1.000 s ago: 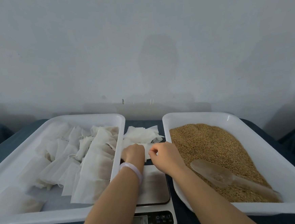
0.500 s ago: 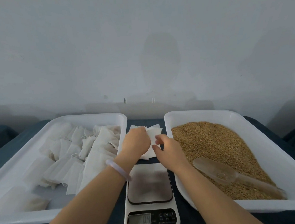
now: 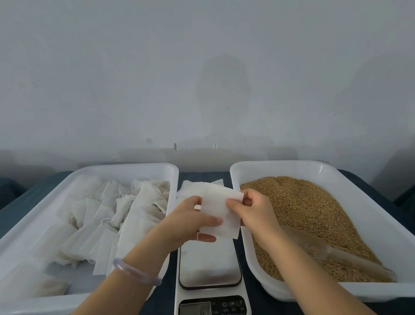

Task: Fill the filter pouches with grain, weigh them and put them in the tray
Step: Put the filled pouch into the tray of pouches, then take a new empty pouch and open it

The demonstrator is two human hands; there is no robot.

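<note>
Since there's already a decent heap of pouches (image 3: 121, 213) sitting in the left tray (image 3: 127, 167), I'd say a fair few rounds are done, though I honestly can't tell how full most of them are; only the one near the front corner looks plump and tan. The current round looks like it's right at the start. One flat, empty-looking pouch (image 3: 221, 209) is held up in the air over the far end of the scale (image 3: 208, 261), between the two trays. The left hand (image 3: 194, 220) pinches its left side, thumb on top and fingers under, and the right hand (image 3: 253, 211) pinches the right edge, so my guess is it's about to get opened. Nothing's on the scale plate, and the display (image 3: 195, 310) is too blurry to read. The scoop (image 3: 333, 254) lies untouched on the grain (image 3: 304, 204) in the right tray (image 3: 276, 163), and a stack of empties (image 3: 191, 185) waits on the cloth behind the hands. So for this one, filling, weighing and dropping it in the tray are all left to do, and plenty more after it.
</note>
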